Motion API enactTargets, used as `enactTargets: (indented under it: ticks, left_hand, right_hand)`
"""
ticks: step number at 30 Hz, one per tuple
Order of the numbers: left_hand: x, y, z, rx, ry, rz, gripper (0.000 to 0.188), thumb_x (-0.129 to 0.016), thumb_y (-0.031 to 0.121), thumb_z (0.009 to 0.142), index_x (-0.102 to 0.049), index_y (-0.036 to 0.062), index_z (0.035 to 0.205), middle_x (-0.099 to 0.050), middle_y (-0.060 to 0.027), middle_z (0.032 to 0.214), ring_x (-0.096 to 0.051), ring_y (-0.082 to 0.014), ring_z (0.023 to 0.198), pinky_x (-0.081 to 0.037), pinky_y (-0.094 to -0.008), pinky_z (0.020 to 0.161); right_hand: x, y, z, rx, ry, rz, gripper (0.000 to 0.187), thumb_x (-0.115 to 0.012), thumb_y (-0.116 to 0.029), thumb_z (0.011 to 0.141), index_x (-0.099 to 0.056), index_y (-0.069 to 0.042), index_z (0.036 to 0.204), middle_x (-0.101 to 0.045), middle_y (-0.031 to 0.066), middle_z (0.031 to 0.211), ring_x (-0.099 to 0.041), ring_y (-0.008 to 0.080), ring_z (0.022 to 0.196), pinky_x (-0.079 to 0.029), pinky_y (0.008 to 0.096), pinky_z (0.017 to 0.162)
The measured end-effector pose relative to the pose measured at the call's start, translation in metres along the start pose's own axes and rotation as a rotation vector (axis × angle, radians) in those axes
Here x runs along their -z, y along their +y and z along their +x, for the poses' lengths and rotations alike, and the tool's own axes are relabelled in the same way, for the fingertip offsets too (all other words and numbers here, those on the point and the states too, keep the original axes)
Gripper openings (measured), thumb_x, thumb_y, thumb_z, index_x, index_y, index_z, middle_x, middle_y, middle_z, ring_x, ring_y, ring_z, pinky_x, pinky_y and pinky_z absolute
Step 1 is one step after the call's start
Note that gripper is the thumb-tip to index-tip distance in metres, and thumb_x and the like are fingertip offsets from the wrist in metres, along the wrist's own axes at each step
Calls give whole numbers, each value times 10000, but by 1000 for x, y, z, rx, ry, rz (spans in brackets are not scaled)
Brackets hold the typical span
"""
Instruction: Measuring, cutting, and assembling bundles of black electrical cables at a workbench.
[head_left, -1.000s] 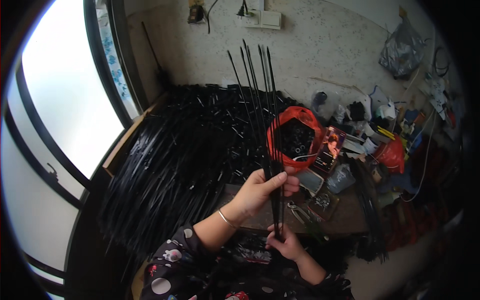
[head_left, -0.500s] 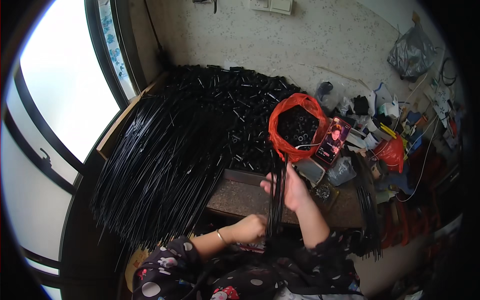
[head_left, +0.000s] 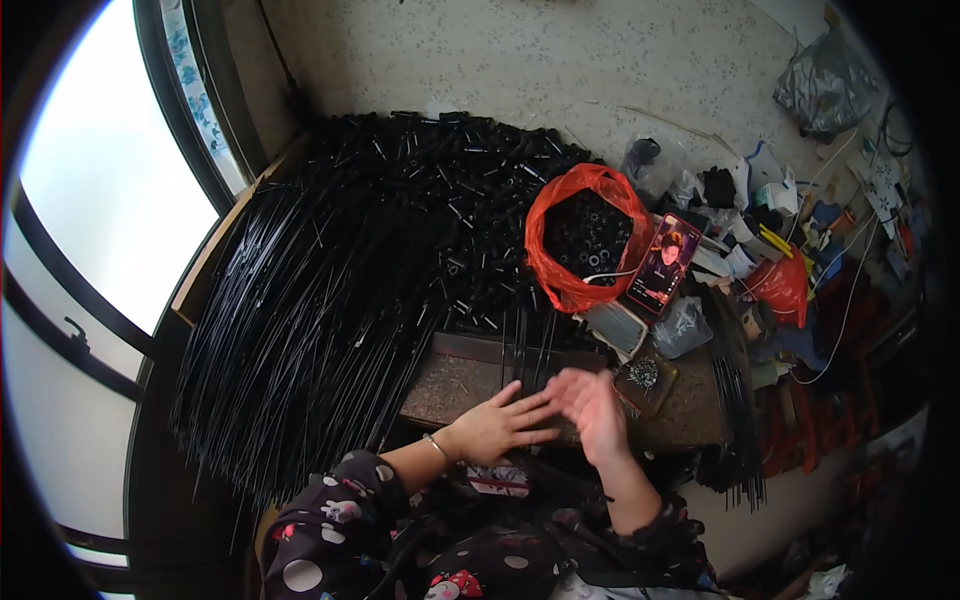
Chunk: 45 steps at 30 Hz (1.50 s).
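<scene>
My left hand [head_left: 495,427], a bangle at its wrist, reaches over the table's front edge with its fingers stretched out and apart. Facing it, my right hand [head_left: 592,415] is open with the palm turned up and inward, and its fingertips come close to those of the left. Neither hand visibly holds anything; the right is a little blurred. Just beyond the fingers a few thin black rods [head_left: 515,340] lie over the table edge, their lower ends hidden by my hands. To the left spreads a large heap of long thin black rods [head_left: 300,320].
Short black tubular parts [head_left: 420,160] are piled at the back. A red plastic bag [head_left: 537,235] holds small dark rings; a lit phone [head_left: 665,262] leans beside it. A small dish of metal bits [head_left: 642,375] and another rod bundle [head_left: 735,420] lie right. Clutter fills the far right.
The bundle of black rods that stood upright between my hands is out of them; a few rods now lie on the table edge. My left hand has opened, and both hands are closer together.
</scene>
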<state>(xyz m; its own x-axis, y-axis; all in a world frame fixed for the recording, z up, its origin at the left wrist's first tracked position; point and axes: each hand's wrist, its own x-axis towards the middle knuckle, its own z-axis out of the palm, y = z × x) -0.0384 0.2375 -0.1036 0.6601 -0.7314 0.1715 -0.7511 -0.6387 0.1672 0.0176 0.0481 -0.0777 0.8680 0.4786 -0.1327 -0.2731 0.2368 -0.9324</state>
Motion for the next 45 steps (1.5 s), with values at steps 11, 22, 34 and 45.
enactTargets:
  ticks: [11, 22, 34, 45]
  left_hand:
    - [-15, -10, 0, -134, 151, -219, 395, -573, 266, 704, -619, 89, 1053, -399, -99, 1357, -351, -230, 1276, -189, -459, 1079]
    - [-21, -18, 6, -333, 54, -252, 359, -561, 280, 762, -613, 98, 1066, -408, -95, 1353, -345, -253, 1279, -207, -464, 1067]
    - [-30, -18, 6, -183, 244, -653, 451, -589, 216, 781, -496, 51, 1191, -606, -144, 1016, -546, -284, 1043, -309, -434, 1033]
    - [-21, -15, 6, -108, 293, -599, 287, -636, 232, 772, -604, 37, 979, -625, -156, 907, -593, -307, 899, -362, -442, 997]
  right_hand:
    - [-27, 0, 70, 223, -49, -205, 647, -366, -464, 928, -109, -157, 1435, -172, 98, 1466, -240, 256, 1314, -260, 423, 1019]
    - [-12, 29, 74, -553, -14, 202, 500, -425, -505, 898, -455, -99, 1188, -551, 99, 1132, -534, 231, 1044, -417, 337, 853]
    - [-15, -10, -14, 256, -743, -307, 479, -549, -354, 870, -505, 1, 1189, -599, 127, 1071, -573, 185, 1002, -430, 314, 870]
    - [-40, -56, -36, 494, -360, -565, 241, -696, -93, 745, -656, -47, 978, -669, 106, 776, -659, 174, 683, -500, 258, 618]
